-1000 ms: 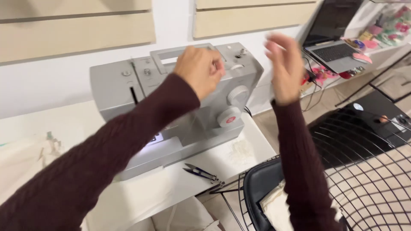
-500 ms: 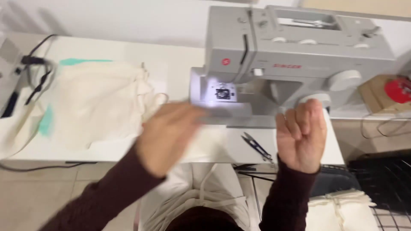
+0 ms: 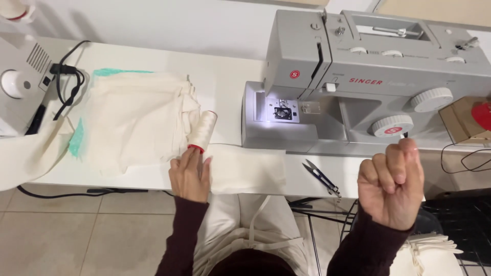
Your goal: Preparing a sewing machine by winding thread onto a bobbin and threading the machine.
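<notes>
From the head camera, looking down, the left hand point(image 3: 190, 174) lies at the front edge of the white table point(image 3: 230, 76), and its fingers close around the red base of a cream thread spool point(image 3: 202, 132). The spool leans against a pile of folded cream fabric point(image 3: 138, 120), with a narrow fabric strip point(image 3: 248, 168) just beside the hand. The right hand point(image 3: 391, 186) is lifted in the air as a closed fist, in front of the grey sewing machine point(image 3: 368, 82); I cannot tell if it pinches a thread, none is visible.

I think the spool can slip, because only the fingertips hold its base and it is tilted; it could then roll over the table edge to the floor. The small thread snips point(image 3: 322, 178) lie near the edge, between both hands, so a careless sleeve could push them down. If a fine thread does run between the hands, it may catch on the snips or pull the fabric pile.
</notes>
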